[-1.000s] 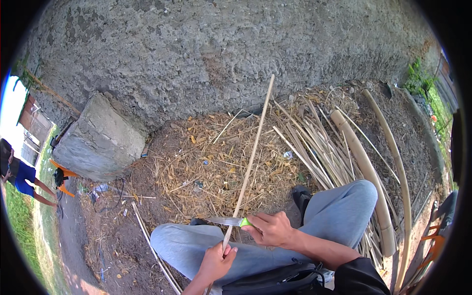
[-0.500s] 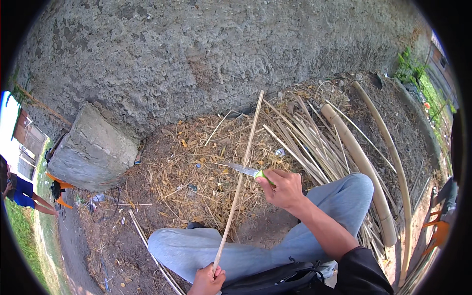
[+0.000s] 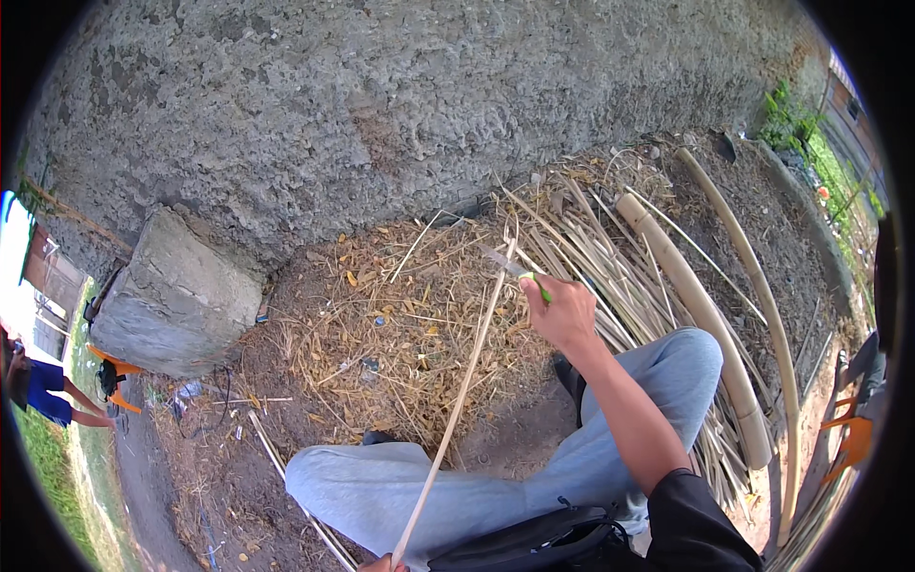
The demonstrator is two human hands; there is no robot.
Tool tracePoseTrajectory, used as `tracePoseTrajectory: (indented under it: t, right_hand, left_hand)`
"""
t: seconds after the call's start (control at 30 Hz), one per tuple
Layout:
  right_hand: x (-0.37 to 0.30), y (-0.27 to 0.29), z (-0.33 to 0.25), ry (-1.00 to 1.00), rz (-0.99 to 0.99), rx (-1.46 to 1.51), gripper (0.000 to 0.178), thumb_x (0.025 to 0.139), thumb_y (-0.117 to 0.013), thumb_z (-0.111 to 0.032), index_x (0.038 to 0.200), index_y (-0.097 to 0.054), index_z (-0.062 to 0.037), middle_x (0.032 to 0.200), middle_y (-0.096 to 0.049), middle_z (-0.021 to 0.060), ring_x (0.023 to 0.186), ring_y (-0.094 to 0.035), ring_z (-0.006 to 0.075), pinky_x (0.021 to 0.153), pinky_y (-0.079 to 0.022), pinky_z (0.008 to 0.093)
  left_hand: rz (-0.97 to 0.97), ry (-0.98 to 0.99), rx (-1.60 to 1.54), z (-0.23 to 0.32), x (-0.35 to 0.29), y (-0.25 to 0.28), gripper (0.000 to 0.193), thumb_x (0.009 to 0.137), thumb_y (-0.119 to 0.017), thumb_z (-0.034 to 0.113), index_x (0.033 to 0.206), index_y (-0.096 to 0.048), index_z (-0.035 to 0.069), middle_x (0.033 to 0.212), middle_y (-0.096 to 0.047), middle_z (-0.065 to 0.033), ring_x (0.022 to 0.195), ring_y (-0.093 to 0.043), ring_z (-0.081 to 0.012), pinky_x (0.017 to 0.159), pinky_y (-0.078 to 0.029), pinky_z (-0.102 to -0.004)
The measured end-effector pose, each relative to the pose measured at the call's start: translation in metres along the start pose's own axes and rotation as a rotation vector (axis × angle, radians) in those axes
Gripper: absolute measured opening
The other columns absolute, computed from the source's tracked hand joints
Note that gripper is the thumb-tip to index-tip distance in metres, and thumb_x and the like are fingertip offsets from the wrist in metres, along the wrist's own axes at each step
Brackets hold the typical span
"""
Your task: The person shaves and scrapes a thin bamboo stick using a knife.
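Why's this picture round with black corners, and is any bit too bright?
In the head view, the wide fisheye lens leaves black corners around a round picture; in that view, a patch at the far left glares white, while the wall, stick and right hand sit in softer light.

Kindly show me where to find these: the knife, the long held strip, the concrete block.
Knife (image 3: pixel 516 269), head view: blade, near the green handle.
Held strip (image 3: pixel 466 384), head view: around the middle of its length.
Concrete block (image 3: pixel 179 294), head view: near its visible middle.
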State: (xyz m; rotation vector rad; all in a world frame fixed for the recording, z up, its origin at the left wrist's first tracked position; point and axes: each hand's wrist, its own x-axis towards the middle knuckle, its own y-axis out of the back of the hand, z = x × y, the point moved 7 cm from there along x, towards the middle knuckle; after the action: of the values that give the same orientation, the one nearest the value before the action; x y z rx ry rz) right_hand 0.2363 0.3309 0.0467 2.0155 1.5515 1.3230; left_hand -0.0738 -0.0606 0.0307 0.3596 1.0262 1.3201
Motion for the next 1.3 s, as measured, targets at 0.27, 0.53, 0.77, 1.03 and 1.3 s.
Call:
tracePoseTrajectory:
  t: [0.27, 0.53, 0.77, 1.03, 1.3]
  right_hand:
    - [0.003, -0.007, 0.021, 0.048, 0.040, -0.049, 0.031, 0.096, -0.063, -0.035, 0.085, -0.075, -0.0087, 0.061, -0.064, 0.0155, 0.054, -0.063, 0.0344, 0.053, -0.047, 0.0456]
    - [-0.005, -0.031, 0.078, -1.061, -0.345, 1.442, 0.048, 0.101, -0.053, -0.049, 0.091, -0.066, -0.0035, 0.063, -0.047, -0.0059, 0.048, -0.038, 0.0066, 0.045, -0.030, 0.0270]
    - [-0.036, -0.034, 0.031, -1.056, -0.401, 1.117, 0.036, 0.099, -0.062, -0.042, 0.098, -0.064, -0.0060, 0.071, -0.051, -0.0049, 0.049, -0.035, 0.0026, 0.044, -0.025, 0.0221]
    - [-0.018, -0.057, 0.081, -1.024, -0.101, 1.082, 0.026, 0.096, -0.069, -0.027, 0.094, -0.064, -0.0026, 0.069, -0.052, -0.0028, 0.047, -0.036, 0.0039, 0.042, -0.026, 0.0232]
    - [-0.044, -0.076, 0.092, -1.248, 0.147, 1.404, 0.030, 0.093, -0.072, -0.032, 0.097, -0.064, -0.0034, 0.078, -0.061, 0.0022, 0.055, -0.039, 0.0069, 0.048, -0.032, 0.0269]
  left_hand:
    - [-0.117, 0.089, -0.015, -0.026, -0.030, -0.003, 0.018, 0.091, -0.061, 0.020, 0.087, -0.056, 0.002, 0.067, -0.058, -0.0202, 0.060, -0.058, -0.0345, 0.057, -0.047, -0.0437]
    - [0.077, 0.114, -0.059, -0.004, -0.009, 0.024, 0.024, 0.094, -0.063, 0.024, 0.091, -0.057, 0.000, 0.070, -0.059, -0.0217, 0.062, -0.059, -0.0390, 0.057, -0.046, -0.0467]
    - [0.144, 0.090, 0.002, -0.005, 0.025, 0.008, 0.032, 0.094, -0.066, 0.029, 0.083, -0.054, 0.002, 0.069, -0.059, -0.0240, 0.067, -0.059, -0.0476, 0.056, -0.045, -0.0503]
    - [0.084, 0.021, 0.140, 0.014, 0.016, 0.000, 0.040, 0.095, -0.063, 0.043, 0.085, -0.059, 0.005, 0.073, -0.063, -0.0245, 0.071, -0.062, -0.0477, 0.058, -0.048, -0.0533]
    - [0.130, 0.015, 0.062, 0.014, 0.016, 0.009, 0.038, 0.098, -0.061, 0.040, 0.084, -0.059, 0.005, 0.072, -0.062, -0.0242, 0.069, -0.061, -0.0482, 0.056, -0.046, -0.0533]
